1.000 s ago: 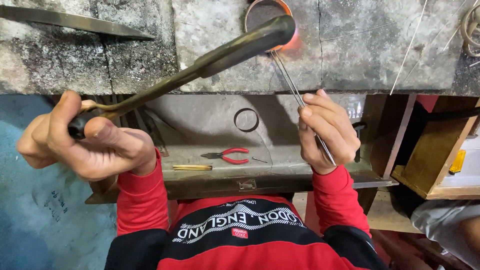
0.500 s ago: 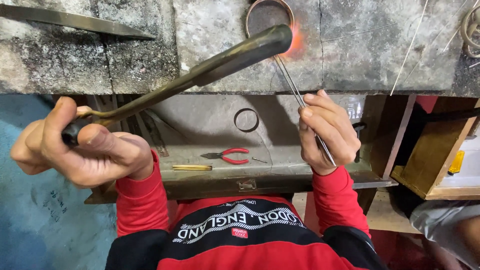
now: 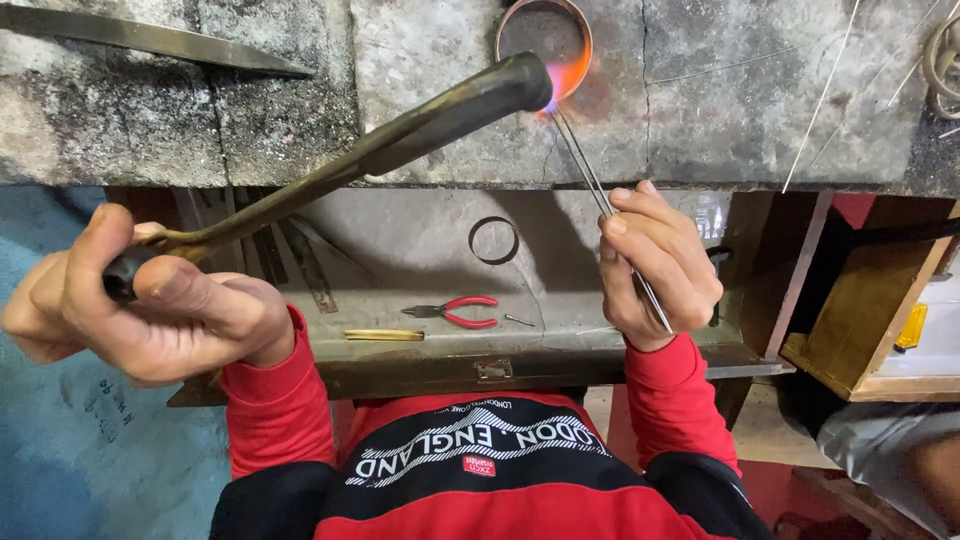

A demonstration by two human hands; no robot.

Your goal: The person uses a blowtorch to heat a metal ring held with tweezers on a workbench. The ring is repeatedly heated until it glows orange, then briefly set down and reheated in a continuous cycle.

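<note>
I looked down over my red sleeves at a rough grey stone worktop [image 3: 740,110]. My left hand [image 3: 150,305], at about eight o'clock in the view, was clamped around the dark handle of a long blowtorch [image 3: 400,140], whose pipe slanted up towards one o'clock. Its wide nozzle ended beside a metal ring [image 3: 545,40] lying flat on the worktop at twelve o'clock, and a small pink and blue flame touched the ring's lower right edge, which glowed orange. My right hand [image 3: 660,265], at about three o'clock, was pinched shut on thin steel tweezers [image 3: 600,195], whose tips reached up to the heated spot on the ring.

Below the worktop's edge sat an open drawer [image 3: 560,350] holding a second dark ring [image 3: 494,240], red-handled pliers [image 3: 455,311] and a short brass rod [image 3: 384,335]. A long flat blade [image 3: 150,38] lay on the worktop at ten o'clock, and a wooden box [image 3: 870,330] stood at four o'clock.

I judged this to be the heating step, with the flame held on one point of the ring while the tweezers steadied or fed that point. The next move seemed to call for keeping the flame on that spot and the tweezer tips still, with both hands firm so nothing slid on the stone
</note>
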